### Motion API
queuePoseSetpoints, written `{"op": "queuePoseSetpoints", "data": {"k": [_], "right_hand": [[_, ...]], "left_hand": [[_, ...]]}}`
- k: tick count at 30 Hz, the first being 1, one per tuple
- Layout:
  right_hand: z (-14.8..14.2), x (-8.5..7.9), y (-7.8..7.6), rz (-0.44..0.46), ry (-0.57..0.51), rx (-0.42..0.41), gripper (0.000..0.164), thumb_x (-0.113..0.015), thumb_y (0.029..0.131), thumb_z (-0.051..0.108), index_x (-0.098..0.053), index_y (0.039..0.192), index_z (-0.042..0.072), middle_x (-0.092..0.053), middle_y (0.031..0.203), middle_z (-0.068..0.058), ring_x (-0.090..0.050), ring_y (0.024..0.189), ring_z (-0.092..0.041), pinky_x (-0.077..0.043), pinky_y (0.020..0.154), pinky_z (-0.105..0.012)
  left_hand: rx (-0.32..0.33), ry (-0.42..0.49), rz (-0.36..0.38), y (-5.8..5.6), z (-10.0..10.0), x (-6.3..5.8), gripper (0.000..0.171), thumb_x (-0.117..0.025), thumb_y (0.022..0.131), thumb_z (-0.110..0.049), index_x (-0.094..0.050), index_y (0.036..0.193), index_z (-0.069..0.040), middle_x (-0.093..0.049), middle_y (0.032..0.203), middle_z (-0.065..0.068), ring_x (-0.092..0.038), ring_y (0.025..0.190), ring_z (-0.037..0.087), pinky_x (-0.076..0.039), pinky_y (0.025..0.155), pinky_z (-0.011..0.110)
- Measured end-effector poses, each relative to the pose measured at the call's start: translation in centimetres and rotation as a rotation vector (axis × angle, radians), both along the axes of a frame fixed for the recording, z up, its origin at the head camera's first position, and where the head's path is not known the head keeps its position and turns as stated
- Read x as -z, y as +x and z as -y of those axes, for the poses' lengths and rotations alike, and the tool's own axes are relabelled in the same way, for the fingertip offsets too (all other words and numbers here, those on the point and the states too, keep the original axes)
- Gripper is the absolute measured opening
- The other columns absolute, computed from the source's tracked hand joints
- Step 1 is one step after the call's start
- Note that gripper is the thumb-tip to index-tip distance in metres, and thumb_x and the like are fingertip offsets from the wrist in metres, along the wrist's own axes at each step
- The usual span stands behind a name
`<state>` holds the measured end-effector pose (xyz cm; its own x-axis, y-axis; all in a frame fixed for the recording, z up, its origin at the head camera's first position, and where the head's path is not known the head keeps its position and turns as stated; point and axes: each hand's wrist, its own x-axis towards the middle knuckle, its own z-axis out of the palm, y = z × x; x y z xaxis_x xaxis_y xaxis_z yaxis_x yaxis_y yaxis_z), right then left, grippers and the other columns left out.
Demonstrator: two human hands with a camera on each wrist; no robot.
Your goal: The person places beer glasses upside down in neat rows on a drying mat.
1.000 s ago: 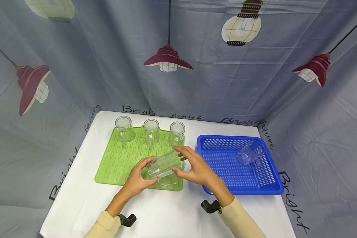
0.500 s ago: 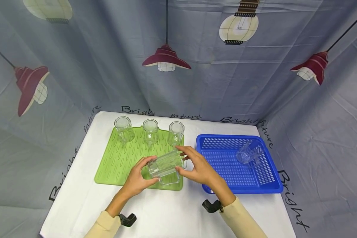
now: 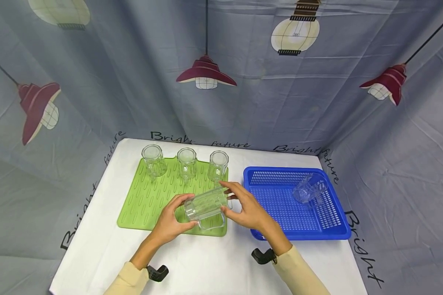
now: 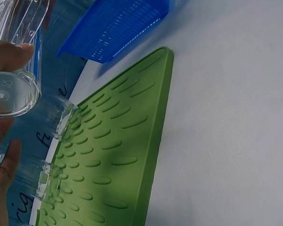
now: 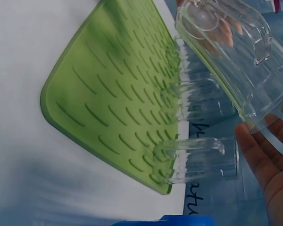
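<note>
Head view | lower centre: left hand (image 3: 170, 220), right hand (image 3: 245, 209) pinch tilted mug (image 3: 206, 203) at opposite ends | best: even grip above mat (image 3: 142, 205)

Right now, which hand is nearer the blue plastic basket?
Right hand, beside the left edge of the basket; the left hand is farther left, over the green ridged mat.

Head view looks forward-down; closer wrist views share mat (image 4: 127, 136) and held mug (image 3: 206, 203).
</note>
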<state>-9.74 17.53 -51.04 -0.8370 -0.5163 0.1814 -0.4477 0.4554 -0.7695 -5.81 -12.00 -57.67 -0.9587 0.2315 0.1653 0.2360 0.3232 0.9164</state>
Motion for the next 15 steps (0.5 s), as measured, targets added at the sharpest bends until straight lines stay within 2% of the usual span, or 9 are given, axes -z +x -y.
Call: {"op": "queuePoseSetpoints", "data": {"k": [3, 5, 9, 12, 15], "right_hand": [[-0.05, 0.21, -0.01, -0.002, -0.007, 0.0, 0.076, -0.075, 0.093, 0.02, -0.046, 0.163, 0.016, -0.06, 0.152, -0.011, -0.067, 0.129, -0.027, -0.064, 0.106, -0.046], [-0.09, 0.34, -0.03, -0.008, -0.02, -0.003, 0.076, -0.075, 0.093, 0.019, -0.045, 0.163, 0.015, -0.059, 0.153, -0.014, -0.067, 0.129, -0.029, -0.064, 0.105, -0.049], [-0.18, 0.56, -0.08, -0.012, -0.046, -0.006, 0.075, -0.073, 0.093, 0.018, -0.044, 0.163, 0.015, -0.058, 0.153, -0.013, -0.066, 0.13, -0.032, -0.063, 0.105, -0.056], [-0.28, 0.73, -0.1, -0.015, -0.057, -0.001, 0.075, -0.072, 0.093, 0.016, -0.044, 0.163, 0.015, -0.057, 0.154, -0.009, -0.066, 0.131, -0.033, -0.063, 0.106, -0.056], [-0.39, 0.96, -0.11, -0.022, -0.072, 0.005, 0.075, -0.071, 0.093, 0.014, -0.044, 0.163, 0.015, -0.057, 0.155, -0.012, -0.066, 0.131, -0.034, -0.063, 0.107, -0.054]], "left_hand": [[0.003, -0.008, -0.004, 0.02, 0.07, -0.12, 0.087, -0.1, 0.075, -0.015, -0.059, 0.15, -0.027, -0.062, 0.148, 0.0, -0.062, 0.135, 0.026, -0.05, 0.114, 0.067], [0.002, -0.017, -0.012, -0.03, 0.1, -0.19, 0.086, -0.1, 0.075, -0.016, -0.059, 0.15, -0.026, -0.062, 0.148, 0.0, -0.062, 0.134, 0.025, -0.05, 0.115, 0.064], [0.0, -0.026, -0.027, -0.16, 0.11, -0.43, 0.086, -0.1, 0.075, -0.014, -0.059, 0.15, -0.025, -0.063, 0.148, 0.0, -0.062, 0.135, 0.024, -0.05, 0.116, 0.06], [0.002, -0.017, -0.03, -0.23, 0.1, -0.6, 0.086, -0.1, 0.074, -0.013, -0.06, 0.149, -0.025, -0.063, 0.147, 0.0, -0.063, 0.134, 0.024, -0.049, 0.116, 0.063], [0.007, -0.006, -0.039, -0.34, 0.08, -0.66, 0.086, -0.1, 0.074, -0.012, -0.06, 0.149, -0.025, -0.064, 0.145, 0.001, -0.063, 0.133, 0.026, -0.049, 0.115, 0.065]]}}
